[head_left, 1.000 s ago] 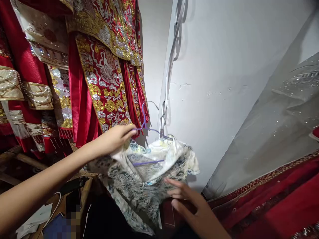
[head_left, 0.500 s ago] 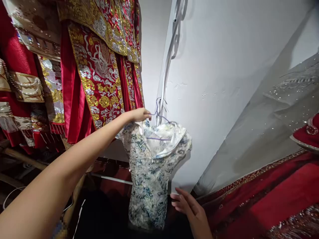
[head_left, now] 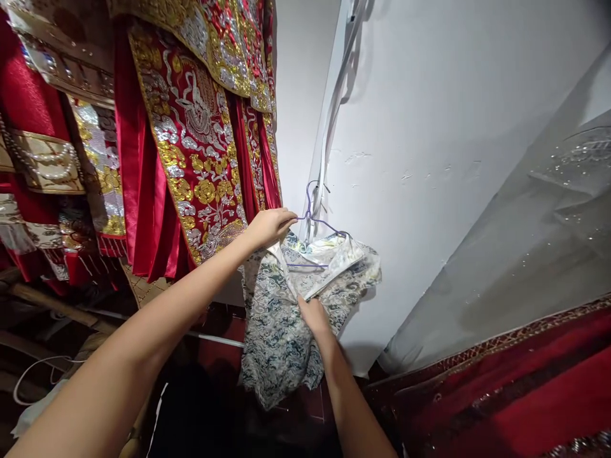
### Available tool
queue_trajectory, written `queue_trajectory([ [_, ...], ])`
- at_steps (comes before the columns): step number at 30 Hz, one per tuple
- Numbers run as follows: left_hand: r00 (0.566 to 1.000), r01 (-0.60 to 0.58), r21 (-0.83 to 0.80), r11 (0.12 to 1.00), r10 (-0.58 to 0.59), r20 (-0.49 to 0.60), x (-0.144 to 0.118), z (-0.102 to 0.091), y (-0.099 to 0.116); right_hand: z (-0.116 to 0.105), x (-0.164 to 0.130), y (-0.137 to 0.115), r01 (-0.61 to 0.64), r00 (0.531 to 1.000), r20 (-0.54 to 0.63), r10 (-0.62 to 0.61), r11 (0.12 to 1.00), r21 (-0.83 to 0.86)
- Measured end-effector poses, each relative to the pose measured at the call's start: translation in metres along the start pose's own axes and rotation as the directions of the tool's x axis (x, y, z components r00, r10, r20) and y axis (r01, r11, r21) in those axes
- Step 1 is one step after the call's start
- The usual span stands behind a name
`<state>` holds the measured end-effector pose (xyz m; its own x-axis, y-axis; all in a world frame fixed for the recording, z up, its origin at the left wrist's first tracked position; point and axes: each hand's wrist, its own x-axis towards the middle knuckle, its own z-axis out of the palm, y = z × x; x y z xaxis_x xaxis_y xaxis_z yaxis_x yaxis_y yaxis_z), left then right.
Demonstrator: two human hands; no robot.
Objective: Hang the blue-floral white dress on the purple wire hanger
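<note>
Dress (head_left: pixel 279 324), blue-green floral on cream, hangs crumpled from purple hanger (head_left: pixel 317 219).

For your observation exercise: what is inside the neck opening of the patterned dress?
Inside the patterned dress, a purple hanger shows: its crossbar against pale lining, hook above. The hanger's shoulder ends are covered by fabric.

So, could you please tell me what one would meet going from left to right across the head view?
Red embroidered robes → left hand → purple wire hanger → white wall → sheer sequinned grey fabric.
</note>
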<state>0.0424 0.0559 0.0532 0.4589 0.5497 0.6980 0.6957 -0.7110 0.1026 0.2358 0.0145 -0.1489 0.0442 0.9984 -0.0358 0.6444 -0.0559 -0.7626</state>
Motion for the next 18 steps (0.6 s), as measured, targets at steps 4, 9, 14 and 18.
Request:
queue_trajectory([
  [4, 0.92, 0.138, -0.141, 0.98, -0.18, -0.348, -0.049, 0.021, 0.029, 0.012, -0.022, 0.033, -0.024, 1.0, 0.002, 0.025, 0.971, 0.236],
  [9, 0.695, 0.422, -0.536, 0.731, -0.641, -0.327, -0.177, 0.107, 0.106, 0.037, -0.072, 0.05, 0.003, 0.993, -0.108, 0.049, 0.9, 0.436],
  [14, 0.683, 0.543, -0.676, 0.498, -0.73, 0.011, -0.254, 0.165, 0.144, 0.059, -0.122, 0.033, 0.132, 0.974, -0.225, 0.017, 0.763, 0.632],
  [18, 0.727, 0.572, -0.637, 0.517, -0.68, 0.101, -0.25, 0.149, 0.14, 0.059, -0.144, 0.016, 0.136, 0.986, -0.163, -0.028, 0.702, 0.699],
])
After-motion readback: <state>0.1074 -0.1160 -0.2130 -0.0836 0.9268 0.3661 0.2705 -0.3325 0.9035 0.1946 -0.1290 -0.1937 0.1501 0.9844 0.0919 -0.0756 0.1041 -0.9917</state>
